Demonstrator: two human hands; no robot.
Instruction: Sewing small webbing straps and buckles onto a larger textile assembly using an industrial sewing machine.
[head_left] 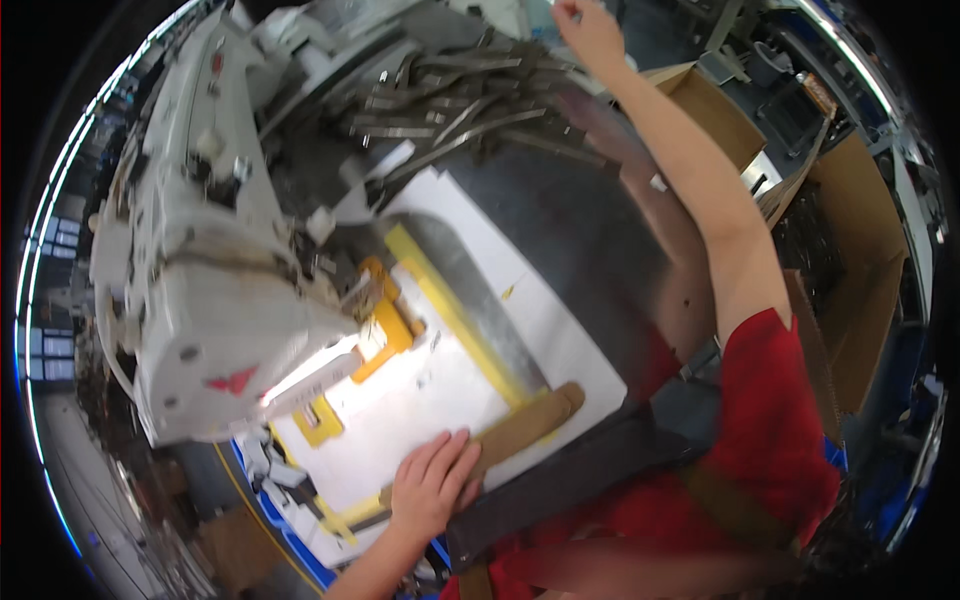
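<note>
My left hand (435, 480) rests at the lower end of a brown fabric strip (520, 425), its fingers lying out over the strip's edge. The strip lies on a white work plate (380, 440) with yellow edging (450, 310), under a white sewing machine (200, 330). A yellow clamp piece (395, 320) sits by the needle area. My right hand (590, 35) is stretched out at the top, beyond a pile of dark straps (460, 100), its fingers curled; what they hold, if anything, is too small to tell.
Cardboard boxes (850, 260) stand on the right, one with dark items inside. A long dark padded edge (570, 470) runs along my side of the plate. A grey tabletop (590, 260) lies right of the plate. Scraps (275, 460) lie at the plate's left.
</note>
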